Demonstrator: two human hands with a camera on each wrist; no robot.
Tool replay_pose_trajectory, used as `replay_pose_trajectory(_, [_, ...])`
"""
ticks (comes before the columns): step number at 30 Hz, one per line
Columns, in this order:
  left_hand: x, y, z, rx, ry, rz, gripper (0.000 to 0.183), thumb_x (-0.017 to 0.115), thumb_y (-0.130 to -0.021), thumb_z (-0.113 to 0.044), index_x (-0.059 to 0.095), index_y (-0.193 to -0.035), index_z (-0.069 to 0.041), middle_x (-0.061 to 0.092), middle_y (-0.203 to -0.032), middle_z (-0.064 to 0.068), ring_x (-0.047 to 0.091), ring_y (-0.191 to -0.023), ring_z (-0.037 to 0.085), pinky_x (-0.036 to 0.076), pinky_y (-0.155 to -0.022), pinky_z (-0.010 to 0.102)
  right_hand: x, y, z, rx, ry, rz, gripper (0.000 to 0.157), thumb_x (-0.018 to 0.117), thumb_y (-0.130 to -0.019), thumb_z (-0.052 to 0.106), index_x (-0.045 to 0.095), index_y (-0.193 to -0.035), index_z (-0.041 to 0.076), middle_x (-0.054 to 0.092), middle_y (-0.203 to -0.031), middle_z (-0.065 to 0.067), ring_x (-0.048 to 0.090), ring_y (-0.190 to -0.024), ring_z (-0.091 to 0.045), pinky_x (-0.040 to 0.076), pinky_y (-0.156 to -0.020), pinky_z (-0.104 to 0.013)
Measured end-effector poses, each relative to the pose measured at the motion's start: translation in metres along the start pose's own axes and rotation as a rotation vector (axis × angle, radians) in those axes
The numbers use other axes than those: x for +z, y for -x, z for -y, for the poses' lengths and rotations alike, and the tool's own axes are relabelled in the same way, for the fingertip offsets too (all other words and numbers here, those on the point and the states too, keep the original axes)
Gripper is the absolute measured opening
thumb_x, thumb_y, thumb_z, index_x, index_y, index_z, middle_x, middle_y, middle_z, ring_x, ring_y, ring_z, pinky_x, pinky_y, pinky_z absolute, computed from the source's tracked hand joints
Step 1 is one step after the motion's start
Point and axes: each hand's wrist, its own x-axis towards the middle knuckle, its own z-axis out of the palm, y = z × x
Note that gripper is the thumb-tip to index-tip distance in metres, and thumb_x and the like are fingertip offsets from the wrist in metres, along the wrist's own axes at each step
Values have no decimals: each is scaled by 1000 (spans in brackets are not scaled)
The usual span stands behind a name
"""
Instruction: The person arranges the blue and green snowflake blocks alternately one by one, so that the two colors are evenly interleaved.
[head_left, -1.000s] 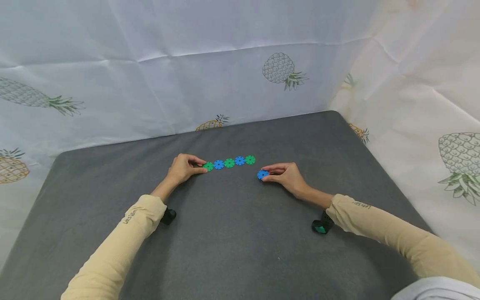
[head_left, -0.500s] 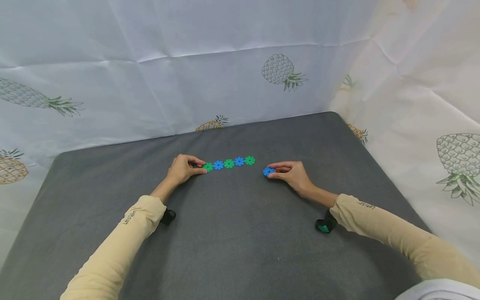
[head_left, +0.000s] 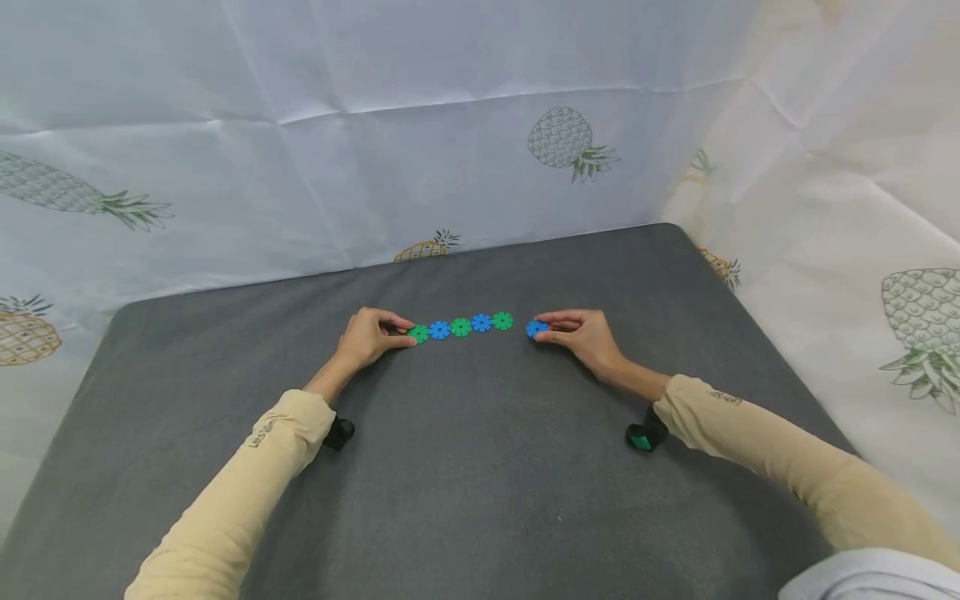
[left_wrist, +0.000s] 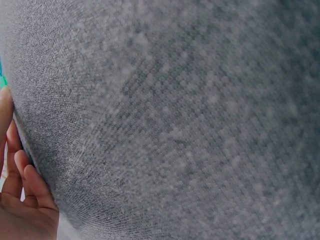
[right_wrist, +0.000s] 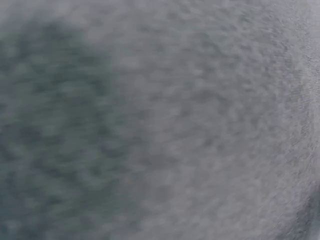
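A row of notched plastic discs, green and blue by turns, lies across the table in the head view. My left hand pinches the green disc at the row's left end between thumb and fingers. Along from it come a blue disc, a green disc, another blue disc and the right-end green disc. Just right of that end, with a small gap, my right hand pinches a separate blue disc. The right wrist view shows only blurred cloth.
A dark grey cloth covers the table. White curtains printed with pineapples hang behind it and along the right side. Black wrist cameras sit under both forearms, the right one low over the cloth.
My right hand first shifted slightly right with the blue disc, then moved farther away from me, up level with the row. My left hand and the row stay in place.
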Motion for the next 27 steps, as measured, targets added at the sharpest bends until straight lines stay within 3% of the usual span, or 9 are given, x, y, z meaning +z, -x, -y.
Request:
replay_pose_trajectory(8, [0,0,-2,-2,-8,8,26,79,-81,-20,76,-104,-6,71,-94,10,55,-66,18,41,-58,30,0,-8,-1,21,-27,-8,38,79,-78,8,69,-112,-4,68,-110,-20,68,-98,-13,52,-78,-22])
replay_pose_trajectory(18, [-1,0,-3,-20,2,0,26,79,-81,-19,76,-103,-6,71,-92,10,55,-64,17,40,-57,29,3,-18,-2,25,-38,-37,40,78,-78,3,67,-115,-7,65,-114,-23,65,-97,-4,51,-79,-19])
replay_pose_trajectory(27, [3,-1,1,3,6,-28,25,80,-80,-18,76,-101,-6,71,-89,9,53,-61,15,40,-56,29,6,-23,-6,7,-26,-10,36,76,-79,0,67,-113,-8,65,-112,-26,66,-93,-7,52,-76,-19])
